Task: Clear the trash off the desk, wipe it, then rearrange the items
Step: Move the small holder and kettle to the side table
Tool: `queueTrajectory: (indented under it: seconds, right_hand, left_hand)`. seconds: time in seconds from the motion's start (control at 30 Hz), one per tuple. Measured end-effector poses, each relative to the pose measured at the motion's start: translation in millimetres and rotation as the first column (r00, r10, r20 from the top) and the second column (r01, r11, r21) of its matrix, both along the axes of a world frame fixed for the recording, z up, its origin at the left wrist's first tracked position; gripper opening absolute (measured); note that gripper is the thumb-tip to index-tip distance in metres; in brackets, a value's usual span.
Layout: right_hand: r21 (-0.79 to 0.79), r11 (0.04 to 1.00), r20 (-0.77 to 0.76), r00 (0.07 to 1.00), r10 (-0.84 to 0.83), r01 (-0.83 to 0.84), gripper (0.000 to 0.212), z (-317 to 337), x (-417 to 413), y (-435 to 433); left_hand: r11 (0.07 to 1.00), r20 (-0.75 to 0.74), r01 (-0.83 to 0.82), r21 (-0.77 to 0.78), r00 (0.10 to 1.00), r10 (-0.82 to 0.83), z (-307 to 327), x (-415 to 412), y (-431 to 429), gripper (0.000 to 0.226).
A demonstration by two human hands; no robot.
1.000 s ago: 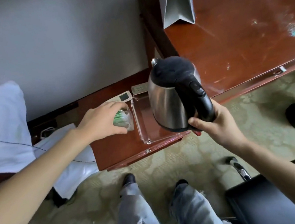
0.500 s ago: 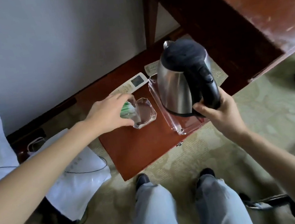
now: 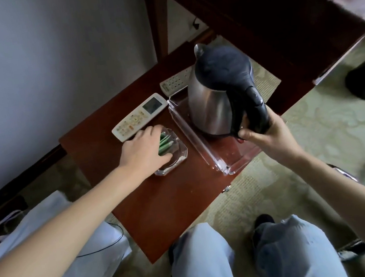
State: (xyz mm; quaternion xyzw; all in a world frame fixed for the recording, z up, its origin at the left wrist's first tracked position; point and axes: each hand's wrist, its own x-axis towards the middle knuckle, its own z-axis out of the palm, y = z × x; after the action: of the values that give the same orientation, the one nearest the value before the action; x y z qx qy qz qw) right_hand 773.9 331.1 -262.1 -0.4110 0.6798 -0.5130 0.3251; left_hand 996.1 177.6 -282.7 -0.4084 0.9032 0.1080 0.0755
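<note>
The right hand (image 3: 268, 135) grips the kettle (image 3: 213, 101) by its black handle, over a clear tray (image 3: 190, 135) on the low bench (image 3: 163, 211). The left hand (image 3: 142, 151) curls round a glass dish (image 3: 179, 153) of green packets (image 3: 164, 143), just beside a white remote (image 3: 138, 116).

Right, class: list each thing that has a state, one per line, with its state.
Steel kettle with black lid: lid closed, upright, gripped by right hand.
Clear acrylic tray: flat on wooden table, under kettle.
Clear glass dish: on table, holds green packets, left hand gripping it.
White remote control: face up, untouched.
</note>
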Motion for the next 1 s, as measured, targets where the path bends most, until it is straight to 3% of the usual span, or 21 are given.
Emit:
queueTrajectory:
  seconds: [0.23,0.4,0.63,0.83,1.0]
  right_hand:
    - [0.116,0.993,-0.118,0.993,0.015,-0.001,0.044,2,-4,0]
    - [0.159,0.987,-0.318,0.947,0.050,0.001,0.057,9,-7,23]
    - [0.204,0.954,-0.626,0.720,0.300,-0.220,0.035,83,-23,69]
    - [0.252,0.931,-0.801,0.482,0.353,-0.263,0.022,168,-54,90]
    - [0.297,0.924,-0.791,0.480,0.379,-0.240,0.029,219,-99,105]
  left_hand:
    - [0.993,0.072,0.068,-0.101,0.996,-0.061,5,-5,5,0.073]
    - [0.975,-0.041,0.182,-0.125,0.981,-0.188,45,-7,24,0.052]
    - [0.903,-0.130,0.423,-0.067,0.894,-0.429,135,-43,67,0.049]
    - [0.875,-0.139,0.481,-0.057,0.864,-0.484,210,-90,104,0.049]
    - [0.927,-0.148,0.375,-0.028,0.915,-0.374,263,-137,122,0.063]
